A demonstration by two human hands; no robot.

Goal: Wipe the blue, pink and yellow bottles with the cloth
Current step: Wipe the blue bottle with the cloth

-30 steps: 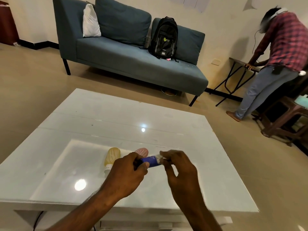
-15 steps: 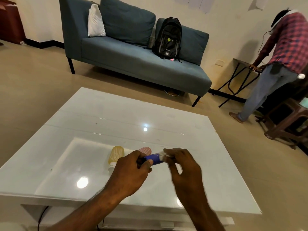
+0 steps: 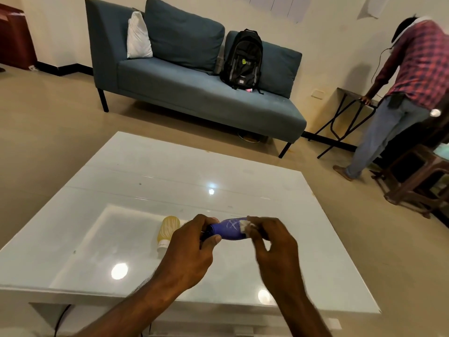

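Note:
I hold the blue bottle (image 3: 229,229) sideways above the white table (image 3: 170,171). My left hand (image 3: 192,249) grips its cap end. My right hand (image 3: 274,242) pinches a small white cloth (image 3: 246,225) against the bottle's other end. The yellow bottle (image 3: 167,231) lies on the table just left of my left hand, its white cap toward me. The pink bottle is hidden behind my hands.
A blue sofa (image 3: 194,93) with a black backpack (image 3: 243,59) stands beyond the table. At the right a person in a checked shirt (image 3: 418,69) bends over a folding side table (image 3: 349,110), next to brown stools (image 3: 418,176).
More of the blue bottle's body shows between my hands now, with the cloth at its right end. The pink bottle, seen earlier behind the hands, is now covered.

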